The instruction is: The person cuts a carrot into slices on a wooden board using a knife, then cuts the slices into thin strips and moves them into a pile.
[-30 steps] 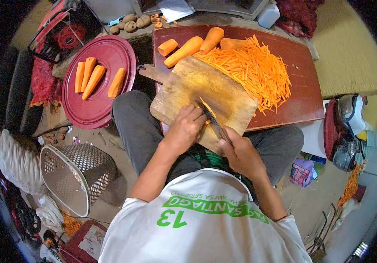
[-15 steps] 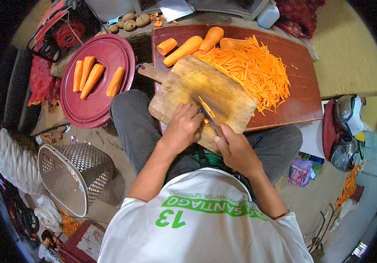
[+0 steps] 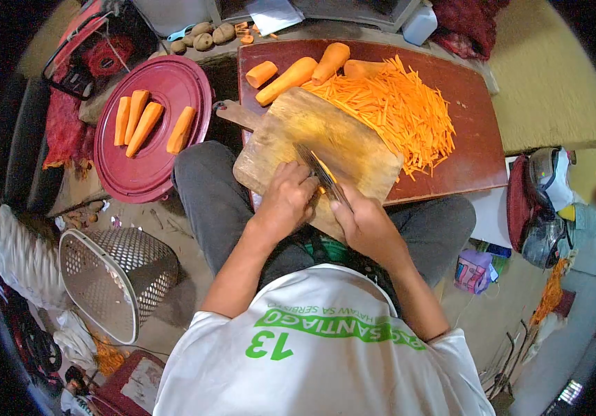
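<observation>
A worn wooden cutting board lies tilted over the near edge of a low red-brown table. In my right hand is a knife, its blade angled across the board, with thin carrot strips against it. My left hand is closed at the board's near side, fingertips beside the blade, pressing down a carrot piece that is mostly hidden under them. Behind the board rises a heap of carrot strips. Peeled carrots lie left of the heap.
A round red lid on the left bears several peeled carrots. The red-brown table extends beyond the board. A perforated basket lies on its side at left. Potatoes sit at the back, and helmets at right.
The knife has shifted slightly left and toward my left fingertips, its blade now steeper beside them. My left hand stays nearly in place. The view has moved slightly.
</observation>
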Motion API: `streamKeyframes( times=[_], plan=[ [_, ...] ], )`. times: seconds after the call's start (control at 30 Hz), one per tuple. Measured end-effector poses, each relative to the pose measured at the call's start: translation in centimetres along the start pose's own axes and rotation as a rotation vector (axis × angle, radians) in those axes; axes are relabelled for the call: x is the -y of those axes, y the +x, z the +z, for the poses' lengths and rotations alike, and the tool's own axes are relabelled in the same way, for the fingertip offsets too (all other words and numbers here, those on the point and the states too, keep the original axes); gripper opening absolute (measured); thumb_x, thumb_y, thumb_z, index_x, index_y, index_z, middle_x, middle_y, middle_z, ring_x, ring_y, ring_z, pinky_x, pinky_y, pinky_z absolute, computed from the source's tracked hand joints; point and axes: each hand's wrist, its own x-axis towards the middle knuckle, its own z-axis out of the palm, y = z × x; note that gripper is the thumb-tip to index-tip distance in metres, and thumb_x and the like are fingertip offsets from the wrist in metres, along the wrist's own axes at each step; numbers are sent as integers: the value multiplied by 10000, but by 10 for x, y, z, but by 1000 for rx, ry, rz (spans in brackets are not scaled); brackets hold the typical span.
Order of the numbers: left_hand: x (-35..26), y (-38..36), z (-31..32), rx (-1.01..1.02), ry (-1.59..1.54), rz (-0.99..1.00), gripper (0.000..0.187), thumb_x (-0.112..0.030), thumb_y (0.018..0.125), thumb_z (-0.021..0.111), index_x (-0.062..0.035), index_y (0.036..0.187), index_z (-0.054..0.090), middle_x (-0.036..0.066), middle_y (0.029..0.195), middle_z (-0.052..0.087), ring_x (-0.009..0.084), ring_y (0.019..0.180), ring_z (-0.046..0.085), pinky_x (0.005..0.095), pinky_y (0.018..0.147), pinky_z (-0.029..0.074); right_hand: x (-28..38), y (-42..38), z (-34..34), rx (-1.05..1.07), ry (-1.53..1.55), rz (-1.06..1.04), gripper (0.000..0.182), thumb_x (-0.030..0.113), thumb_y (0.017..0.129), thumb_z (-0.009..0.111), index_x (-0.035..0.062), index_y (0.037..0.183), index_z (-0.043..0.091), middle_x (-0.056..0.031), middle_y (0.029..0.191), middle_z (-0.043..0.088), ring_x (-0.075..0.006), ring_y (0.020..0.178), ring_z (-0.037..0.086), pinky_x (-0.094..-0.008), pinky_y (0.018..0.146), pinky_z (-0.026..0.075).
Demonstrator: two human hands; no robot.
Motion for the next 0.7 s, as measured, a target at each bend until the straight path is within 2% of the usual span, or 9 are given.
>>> streamKeyframes(
  times=[0.1, 0.2, 0.3, 0.4, 0.5, 0.6, 0.7],
  plan=[
    [-2, 0, -1, -5, -7, 4, 333, -11, 634, 793, -1, 963, 737, 149, 959, 645, 377, 971, 616, 467, 903, 499, 0, 26, 4, -108, -65, -216, 333, 179, 1092, 576, -28, 1350, 613, -221, 808, 635, -323, 729, 680, -448, 732, 531],
    [0, -2, 0, -42, -13, 38, 337, -15, 630, 789, -3, 963, 737, 148, 944, 639, 375, 964, 615, 465, 890, 499, 24, 9, -11, 41, 18, 28, 314, 181, 1087, 582, -34, 1312, 624, -211, 804, 638, -312, 720, 676, -455, 720, 524],
    [-1, -2, 2, -65, -2, 32, 339, -25, 612, 790, -10, 945, 729, 146, 938, 638, 371, 957, 614, 472, 886, 499, 7, -13, -12, -32, 95, -62, 296, 216, 1081, 583, -5, 1274, 616, -341, 922, 703, -546, 903, 713, -587, 783, 547],
    [1, -2, 4, 12, 11, -4, 330, -30, 603, 791, -17, 925, 715, 147, 934, 635, 372, 953, 611, 479, 887, 499, -5, -9, -1, -52, 61, -61, 327, 201, 1085, 585, -32, 1310, 630, -206, 806, 653, -307, 742, 690, -442, 728, 525],
    [1, -2, 4, -5, -5, 8, 324, -29, 597, 793, -19, 909, 706, 150, 927, 634, 376, 950, 611, 478, 890, 501, 6, 12, -5, 1, -58, 6, 341, 201, 1086, 578, -33, 1327, 633, -193, 810, 650, -276, 751, 678, -415, 737, 531],
    [3, -1, 2, -14, -20, 11, 328, -20, 601, 789, -14, 920, 710, 152, 918, 635, 379, 949, 612, 476, 889, 503, 16, 13, -9, -13, 64, -30, 327, 203, 1088, 573, -41, 1295, 638, -162, 791, 629, -247, 732, 638, -408, 719, 524],
    [0, -2, -1, -32, -44, -2, 334, -12, 604, 787, -7, 929, 712, 154, 927, 639, 380, 954, 614, 480, 894, 502, 13, -3, -12, -42, 155, 26, 315, 206, 1088, 579, -43, 1272, 637, -137, 766, 608, -225, 712, 600, -405, 705, 517]
  ],
)
